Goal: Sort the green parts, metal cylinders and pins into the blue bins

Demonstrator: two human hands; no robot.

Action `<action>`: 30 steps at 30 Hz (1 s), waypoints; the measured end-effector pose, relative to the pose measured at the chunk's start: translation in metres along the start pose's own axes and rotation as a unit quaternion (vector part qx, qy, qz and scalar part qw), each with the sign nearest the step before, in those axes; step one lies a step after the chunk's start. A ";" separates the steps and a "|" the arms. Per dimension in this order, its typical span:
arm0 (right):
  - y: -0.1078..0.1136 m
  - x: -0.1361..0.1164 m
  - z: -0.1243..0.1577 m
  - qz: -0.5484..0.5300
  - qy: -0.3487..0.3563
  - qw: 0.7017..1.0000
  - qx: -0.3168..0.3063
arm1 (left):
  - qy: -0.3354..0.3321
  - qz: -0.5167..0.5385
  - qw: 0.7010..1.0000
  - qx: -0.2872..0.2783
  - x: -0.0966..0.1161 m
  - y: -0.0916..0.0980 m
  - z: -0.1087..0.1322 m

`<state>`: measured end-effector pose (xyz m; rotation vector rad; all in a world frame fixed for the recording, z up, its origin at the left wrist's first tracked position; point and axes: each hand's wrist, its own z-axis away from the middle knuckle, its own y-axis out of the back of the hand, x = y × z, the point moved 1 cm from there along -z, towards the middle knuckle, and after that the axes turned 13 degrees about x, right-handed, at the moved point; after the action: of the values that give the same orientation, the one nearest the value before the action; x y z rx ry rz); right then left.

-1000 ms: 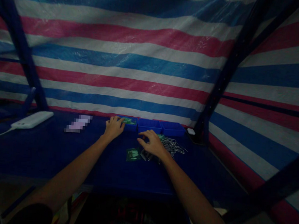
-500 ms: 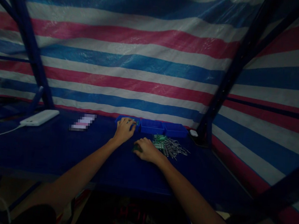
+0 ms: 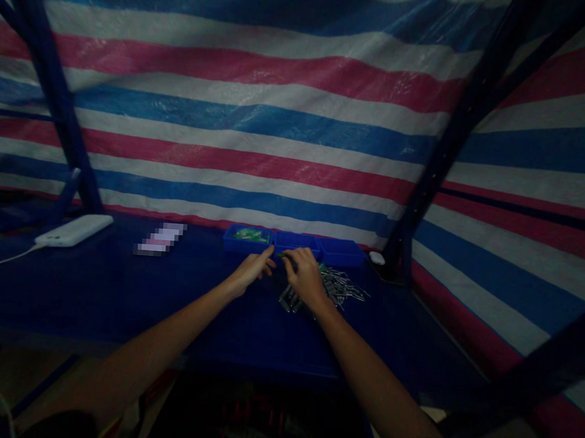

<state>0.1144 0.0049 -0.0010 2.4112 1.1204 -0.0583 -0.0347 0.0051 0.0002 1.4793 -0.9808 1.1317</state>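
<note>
My left hand point(image 3: 255, 270) hovers in front of the left blue bin point(image 3: 240, 245), its thumb and fingers apart and nothing visible in them. Several small green pieces point(image 3: 252, 234) lie inside that bin. Close by on the right, my right hand point(image 3: 306, 273) pinches a small dark green piece point(image 3: 280, 255) that sticks out toward the left hand; its exact kind is too small and dark to tell. Under and beside the right hand spreads a loose pile of grey pieces with thin metal rods point(image 3: 340, 286). A few green pieces are partly hidden behind the knuckles.
A middle bin point(image 3: 298, 244) and a right bin point(image 3: 344, 252) stand in the same row. On the blue table point(image 3: 130, 308) lie a white device with a cable point(image 3: 74, 232), a blurred-out phone-like item point(image 3: 161, 239) and a small white case point(image 3: 376, 258). Blue posts frame the striped sheet.
My left hand has drawn back from the left bin toward me, uncovering its green pieces. My right hand has moved up and right, over the pile, with a green piece in its fingers.
</note>
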 end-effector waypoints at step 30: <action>-0.003 -0.003 0.004 -0.053 -0.042 0.998 -0.014 | -0.127 0.045 0.990 0.026 -0.005 0.004 -0.010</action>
<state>0.1108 0.0032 -0.0053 2.3013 1.2021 -0.1748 -0.0411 0.0144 -0.0035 1.6653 -1.2109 1.0558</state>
